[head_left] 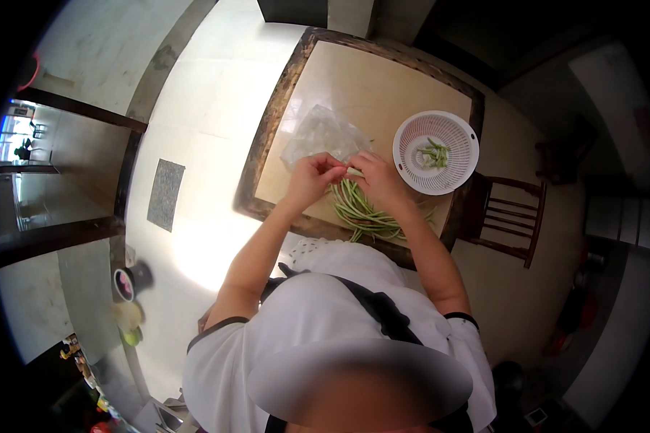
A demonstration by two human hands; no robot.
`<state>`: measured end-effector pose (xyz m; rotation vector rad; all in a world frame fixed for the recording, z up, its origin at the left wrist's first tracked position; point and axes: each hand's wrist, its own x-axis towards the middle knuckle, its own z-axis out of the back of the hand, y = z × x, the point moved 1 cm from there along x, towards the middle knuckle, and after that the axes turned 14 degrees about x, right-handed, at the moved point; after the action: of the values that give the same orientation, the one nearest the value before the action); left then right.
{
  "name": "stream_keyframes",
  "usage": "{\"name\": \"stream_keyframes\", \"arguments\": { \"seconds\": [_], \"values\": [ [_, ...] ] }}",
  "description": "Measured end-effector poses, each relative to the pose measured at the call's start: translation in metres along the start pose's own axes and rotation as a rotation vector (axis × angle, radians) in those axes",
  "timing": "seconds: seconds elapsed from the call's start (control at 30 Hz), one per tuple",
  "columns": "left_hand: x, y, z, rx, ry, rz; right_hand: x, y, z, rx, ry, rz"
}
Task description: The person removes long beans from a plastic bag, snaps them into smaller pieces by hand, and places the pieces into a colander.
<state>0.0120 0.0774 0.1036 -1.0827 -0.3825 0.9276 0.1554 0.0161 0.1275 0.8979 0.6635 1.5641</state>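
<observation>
My left hand [315,179] and my right hand [377,177] meet above the near half of the table, fingers pinched close together. A pale green bean piece [354,172] shows between them at the right hand's fingertips. What the left fingers pinch is too small to tell, though they touch or nearly touch the bean's end. Just below the hands lies a loose heap of long green beans [361,213]. To the right, a white plastic colander [456,184] holds short bean pieces [434,154]. Behind the left hand rests a crumpled clear plastic bag [318,132].
The table [383,76] has a dark, carved-looking wooden rim. A wooden chair [509,216] stands against its right side. On the floor at left lie a grey mat [166,195] and a dark bucket [125,283] near the wall.
</observation>
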Motion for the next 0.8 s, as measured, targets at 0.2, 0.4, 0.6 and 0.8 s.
{"name": "stream_keyframes", "arguments": {
  "seconds": [0.2,0.4,0.6,0.8],
  "values": [
    [0.007,0.020,-0.018,-0.654,-0.040,0.183,-0.001,-0.034,-0.046,0.519,-0.357,-0.139],
    [0.002,0.024,-0.023,-0.660,-0.104,0.165,-0.007,-0.056,-0.048,1.665,-0.586,-0.577],
    [-0.007,0.050,-0.012,-0.824,-0.099,0.278,-0.014,-0.071,-0.018,1.896,-0.761,-0.594],
    [-0.003,0.014,-0.023,-0.384,0.045,0.094,-0.013,-0.059,-0.028,1.733,-0.604,-0.610]
  ]
}}
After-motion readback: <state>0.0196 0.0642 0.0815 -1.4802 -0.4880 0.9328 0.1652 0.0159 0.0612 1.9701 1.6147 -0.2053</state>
